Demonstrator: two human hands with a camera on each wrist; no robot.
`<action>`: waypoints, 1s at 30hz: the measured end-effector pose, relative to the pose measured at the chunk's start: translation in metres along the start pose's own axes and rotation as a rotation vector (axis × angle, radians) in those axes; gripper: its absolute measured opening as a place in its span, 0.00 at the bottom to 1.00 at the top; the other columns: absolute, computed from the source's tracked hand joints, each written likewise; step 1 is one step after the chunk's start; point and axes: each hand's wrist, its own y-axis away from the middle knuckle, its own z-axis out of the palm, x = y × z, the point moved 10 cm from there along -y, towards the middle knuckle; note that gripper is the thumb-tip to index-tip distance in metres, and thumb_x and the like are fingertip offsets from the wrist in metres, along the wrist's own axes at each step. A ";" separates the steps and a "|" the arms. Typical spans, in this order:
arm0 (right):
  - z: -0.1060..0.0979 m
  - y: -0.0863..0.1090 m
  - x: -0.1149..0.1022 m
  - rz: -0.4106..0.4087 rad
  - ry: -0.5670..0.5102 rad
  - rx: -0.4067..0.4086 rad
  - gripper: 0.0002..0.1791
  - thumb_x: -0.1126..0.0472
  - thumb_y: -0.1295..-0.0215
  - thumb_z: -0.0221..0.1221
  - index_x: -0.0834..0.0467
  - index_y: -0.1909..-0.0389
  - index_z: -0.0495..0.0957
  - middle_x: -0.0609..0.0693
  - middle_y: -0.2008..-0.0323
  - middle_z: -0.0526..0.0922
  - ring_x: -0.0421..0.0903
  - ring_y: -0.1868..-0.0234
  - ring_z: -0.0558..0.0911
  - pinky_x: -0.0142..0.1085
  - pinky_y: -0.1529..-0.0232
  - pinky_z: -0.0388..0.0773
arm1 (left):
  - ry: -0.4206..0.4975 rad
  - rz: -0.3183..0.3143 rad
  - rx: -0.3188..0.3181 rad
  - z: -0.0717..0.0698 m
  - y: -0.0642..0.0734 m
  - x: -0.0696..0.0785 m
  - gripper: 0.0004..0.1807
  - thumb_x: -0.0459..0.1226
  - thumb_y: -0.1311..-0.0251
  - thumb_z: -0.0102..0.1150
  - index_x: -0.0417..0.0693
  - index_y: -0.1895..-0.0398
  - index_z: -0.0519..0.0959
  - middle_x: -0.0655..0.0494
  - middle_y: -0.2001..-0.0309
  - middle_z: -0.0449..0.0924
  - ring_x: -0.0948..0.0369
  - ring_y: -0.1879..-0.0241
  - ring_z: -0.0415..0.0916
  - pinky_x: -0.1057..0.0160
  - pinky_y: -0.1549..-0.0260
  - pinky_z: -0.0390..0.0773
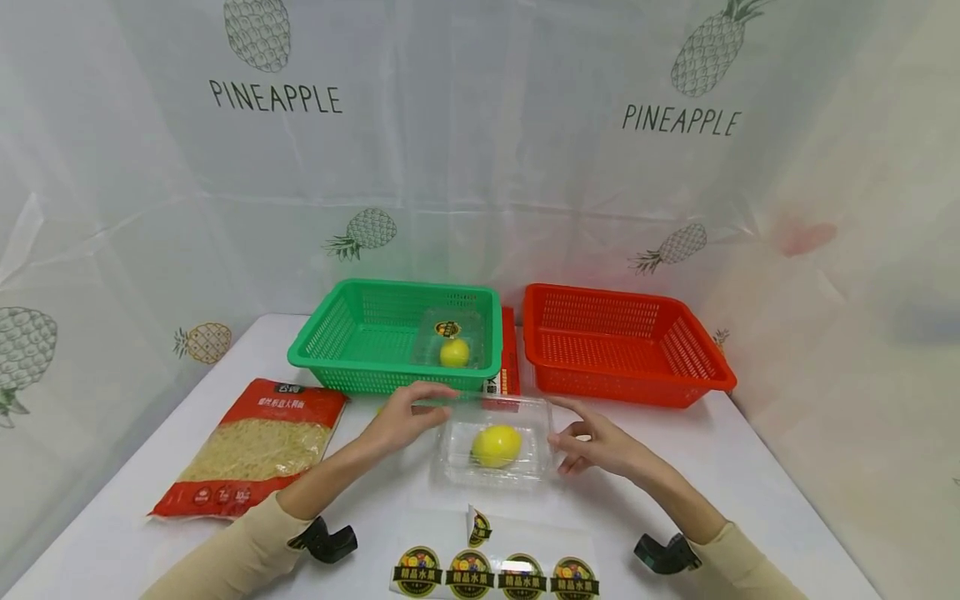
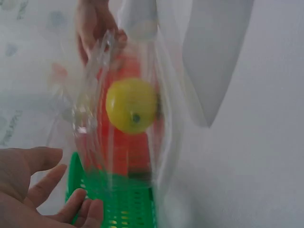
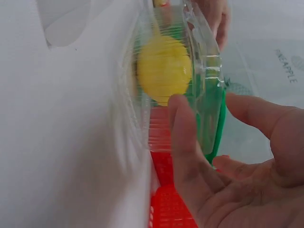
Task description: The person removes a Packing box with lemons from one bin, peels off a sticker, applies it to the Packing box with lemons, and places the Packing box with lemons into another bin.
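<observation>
A clear plastic clamshell box (image 1: 461, 467) stands on the white table between my hands, with one yellow lemon (image 1: 497, 446) inside. Its lid looks closed down, though I cannot tell whether it is fastened. My left hand (image 1: 408, 417) is at the box's upper left corner; in the left wrist view its spread fingers (image 2: 50, 187) hold nothing and are apart from the box. On the other side my right hand (image 1: 600, 442) has loosely bent fingers at the box's right edge. In the right wrist view one finger (image 3: 183, 137) overlaps the box wall; contact is unclear.
Behind the box stand a green basket (image 1: 300, 354), holding another clear box with a lemon (image 1: 454, 352), and a red basket (image 1: 626, 387). A pasta bag (image 1: 262, 450) lies left. A sheet of round fruit stickers (image 1: 450, 529) lies in front, one label partly lifted.
</observation>
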 end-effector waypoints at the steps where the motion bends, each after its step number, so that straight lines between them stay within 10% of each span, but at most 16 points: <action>1: -0.002 0.001 -0.001 0.005 0.017 0.008 0.42 0.55 0.32 0.61 0.55 0.23 0.50 0.68 0.58 0.79 0.56 0.69 0.87 0.43 0.65 0.86 | -0.023 0.022 0.008 -0.001 0.003 0.005 0.20 0.39 0.35 0.62 0.41 0.43 0.78 0.43 0.40 0.76 0.42 0.40 0.73 0.52 0.43 0.79; 12: -0.017 0.014 -0.025 -0.087 0.111 0.079 0.34 0.58 0.32 0.60 0.60 0.28 0.58 0.71 0.61 0.80 0.51 0.71 0.86 0.40 0.68 0.86 | -0.176 0.208 -0.081 0.016 0.040 0.052 0.11 0.43 0.37 0.63 0.52 0.53 0.83 0.57 0.62 0.84 0.65 0.64 0.78 0.68 0.65 0.81; 30: 0.033 0.030 -0.052 -0.201 0.119 -0.114 0.16 0.57 0.32 0.60 0.57 0.46 0.78 0.67 0.64 0.82 0.60 0.71 0.84 0.38 0.69 0.85 | -0.133 0.024 -0.411 0.075 0.073 0.039 0.12 0.43 0.38 0.64 0.47 0.55 0.83 0.59 0.76 0.82 0.69 0.82 0.78 0.72 0.81 0.77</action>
